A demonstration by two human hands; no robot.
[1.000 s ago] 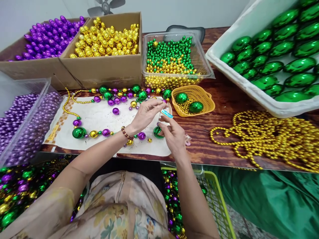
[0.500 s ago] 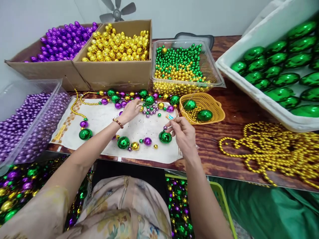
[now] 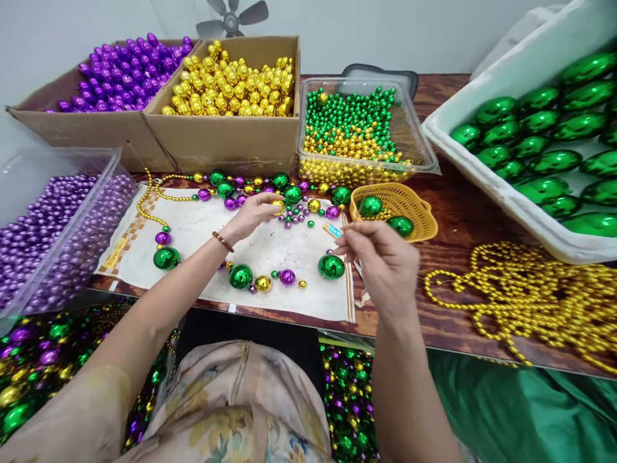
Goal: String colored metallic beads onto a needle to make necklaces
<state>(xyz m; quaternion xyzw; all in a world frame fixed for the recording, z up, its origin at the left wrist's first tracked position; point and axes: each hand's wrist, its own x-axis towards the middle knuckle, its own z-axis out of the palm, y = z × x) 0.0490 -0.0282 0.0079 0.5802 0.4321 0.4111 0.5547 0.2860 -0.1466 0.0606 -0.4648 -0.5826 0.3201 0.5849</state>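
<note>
My left hand (image 3: 254, 215) pinches a gold bead (image 3: 278, 207) between thumb and fingertips, above the white cloth (image 3: 193, 241). Closed at the cloth's right side, my right hand (image 3: 383, 260) pinches a thin string, mostly hidden by the fingers. Just left of it rests a large green ball (image 3: 331, 266) with a small purple bead at its top. A small blue-printed label (image 3: 333, 229) shows by the right fingertips. Along the front of the cloth lie a green ball (image 3: 240, 276), a gold bead (image 3: 263, 283) and a purple bead (image 3: 287, 277). Loose small purple beads (image 3: 289, 218) lie beyond.
Cardboard boxes hold purple beads (image 3: 130, 77) and gold beads (image 3: 236, 83). A clear tub (image 3: 436, 166) has green and gold beads; a yellow basket (image 3: 427, 222) contains green balls. A foam box (image 3: 496, 225) stands right, above gold bead strands (image 3: 544, 302). Purple beads fill the left tub (image 3: 62, 225).
My left hand has lifted slightly and now shows a gold bead in its fingers. My right hand has moved right, and the large green ball beside it has shifted right too.
</note>
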